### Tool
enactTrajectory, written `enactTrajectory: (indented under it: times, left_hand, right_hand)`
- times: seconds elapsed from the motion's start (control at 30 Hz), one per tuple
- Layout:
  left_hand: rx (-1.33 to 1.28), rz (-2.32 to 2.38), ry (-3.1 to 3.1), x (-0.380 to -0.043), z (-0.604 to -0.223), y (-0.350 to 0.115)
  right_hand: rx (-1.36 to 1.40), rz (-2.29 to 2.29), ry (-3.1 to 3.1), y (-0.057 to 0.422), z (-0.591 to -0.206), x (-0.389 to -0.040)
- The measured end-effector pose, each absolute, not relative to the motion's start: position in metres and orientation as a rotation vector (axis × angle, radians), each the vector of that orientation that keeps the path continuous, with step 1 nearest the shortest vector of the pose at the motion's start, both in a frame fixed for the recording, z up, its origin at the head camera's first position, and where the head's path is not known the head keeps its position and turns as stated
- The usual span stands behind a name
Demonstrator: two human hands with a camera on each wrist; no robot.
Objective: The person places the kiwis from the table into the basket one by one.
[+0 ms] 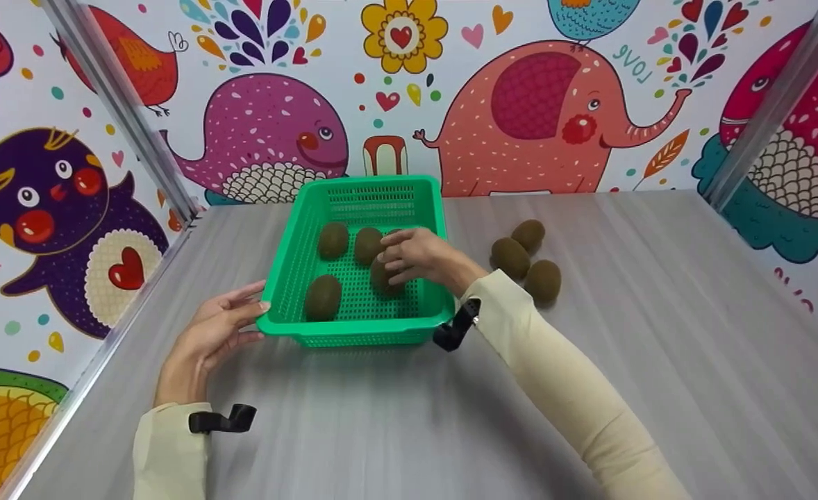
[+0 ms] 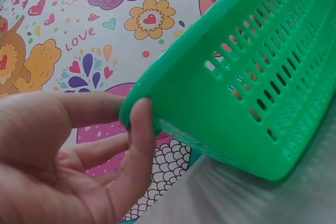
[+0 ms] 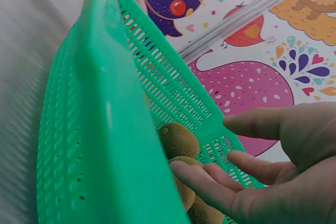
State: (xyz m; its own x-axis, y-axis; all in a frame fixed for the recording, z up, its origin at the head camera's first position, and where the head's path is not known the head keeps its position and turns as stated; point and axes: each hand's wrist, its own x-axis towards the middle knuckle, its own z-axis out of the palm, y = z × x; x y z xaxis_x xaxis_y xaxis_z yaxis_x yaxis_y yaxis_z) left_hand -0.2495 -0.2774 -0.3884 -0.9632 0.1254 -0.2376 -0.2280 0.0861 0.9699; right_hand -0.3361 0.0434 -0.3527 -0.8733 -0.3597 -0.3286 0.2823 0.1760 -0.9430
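Observation:
A green plastic basket (image 1: 353,323) with slotted walls stands on the table, several brown kiwis (image 1: 323,298) lying inside it. My left hand (image 1: 223,326) pinches the rim at the basket's near left corner, as the left wrist view also shows. Reaching over the right wall, my right hand (image 1: 417,255) is inside the basket with its fingers spread and loosely bent. Its fingertips overlap a kiwi (image 1: 387,278) in the head view. From the right wrist, kiwis (image 3: 179,140) show just below and beside the fingers, with no kiwi between them.
Three more kiwis (image 1: 511,258) sit close together on the grey table (image 1: 659,333), right of the basket. Behind stands a wall printed with cartoon animals (image 1: 527,118). Metal posts (image 1: 124,111) rise at the back corners.

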Motion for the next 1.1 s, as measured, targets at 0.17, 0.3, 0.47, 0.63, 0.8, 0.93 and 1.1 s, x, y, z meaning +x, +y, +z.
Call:
enactTrajectory:
  times: [0.17, 0.3, 0.47, 0.63, 0.8, 0.93, 1.1]
  left_hand:
    - [-0.118, 1.982, 2.081, -0.249, -0.389, -0.278]
    - [-0.114, 1.994, 2.07, -0.25, -0.39, -0.278]
    - [-0.112, 1.984, 2.085, -0.25, -0.39, -0.278]
    - [-0.112, 1.986, 2.083, -0.251, -0.391, -0.278]
    - [-0.109, 1.977, 2.096, -0.251, -0.391, -0.277]
    - [-0.114, 1.964, 2.11, -0.251, -0.391, -0.277]
    - [-0.124, 1.965, 2.101, -0.251, -0.39, -0.277]
  right_hand:
    - [-0.109, -1.81, 1.966, 0.053, -0.35, -0.334]
    - [-0.14, -1.847, 1.96, 0.061, -0.347, -0.33]
    - [-0.173, -1.859, 1.998, 0.073, -0.337, -0.322]
    - [-0.235, -1.864, 2.026, 0.083, -0.327, -0.311]
    - [-0.271, -1.875, 2.069, 0.091, -0.322, -0.301]
    - [-0.26, -1.866, 2.123, 0.099, -0.323, -0.296]
    - [-0.24, -1.857, 2.193, 0.113, -0.327, -0.291]
